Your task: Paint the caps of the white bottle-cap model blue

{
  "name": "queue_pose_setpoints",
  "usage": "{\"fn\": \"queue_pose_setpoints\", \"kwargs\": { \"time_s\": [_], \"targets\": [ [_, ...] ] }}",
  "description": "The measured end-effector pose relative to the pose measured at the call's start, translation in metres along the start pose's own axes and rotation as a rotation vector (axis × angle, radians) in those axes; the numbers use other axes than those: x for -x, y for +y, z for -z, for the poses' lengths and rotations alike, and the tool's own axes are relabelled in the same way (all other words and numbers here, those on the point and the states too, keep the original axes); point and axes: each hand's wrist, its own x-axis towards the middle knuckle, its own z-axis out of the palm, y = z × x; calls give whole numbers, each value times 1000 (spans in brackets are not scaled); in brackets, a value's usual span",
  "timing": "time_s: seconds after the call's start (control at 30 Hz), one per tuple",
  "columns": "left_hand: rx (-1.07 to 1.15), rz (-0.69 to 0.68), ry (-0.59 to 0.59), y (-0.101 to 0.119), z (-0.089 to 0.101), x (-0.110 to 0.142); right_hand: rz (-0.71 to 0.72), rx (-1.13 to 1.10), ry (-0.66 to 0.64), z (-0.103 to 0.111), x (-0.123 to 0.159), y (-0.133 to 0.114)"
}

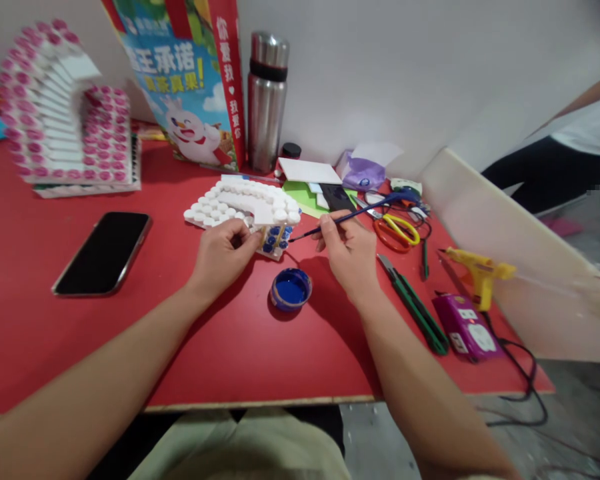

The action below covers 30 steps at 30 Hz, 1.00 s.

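Red table with phone, blue paint pot, steel flask, green cutter.

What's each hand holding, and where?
Right hand: slim dark blue paintbrush, by the handle near the bristles. Left hand: fingertips at near side of white disc-covered model; gripping or just touching, can't tell.

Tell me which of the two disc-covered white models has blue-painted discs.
The smaller white model, touched by the left hand, behind the pot of blue paint; the larger model at far left has pink discs.
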Motion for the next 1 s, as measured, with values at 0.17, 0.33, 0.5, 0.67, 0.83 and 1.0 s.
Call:
{"fn": "queue_pose_setpoints", "kwargs": {
  "time_s": [0.17, 0.33, 0.5, 0.67, 0.83, 1.0],
  "targets": [
    [7, -2, -15, 1, 0, 0, 36, 26, -38, 0, 0, 0],
    [22, -1, -18, 2, -1, 0, -1, -15, 3, 1, 0, -1],
    [6, 19, -16, 3, 0, 0, 19, 37, -17, 1, -1, -1],
    [8, 4, -17, 2, 0, 1, 0, -50, 16, 1, -2, 0],
    [7, 11, -14, 1, -1, 0, -7, 28, -7, 1, -2, 1],
    [17, 10, -22, 3, 0, 1, -28, -30, 11, 1, -1, 0]
  ]
}}
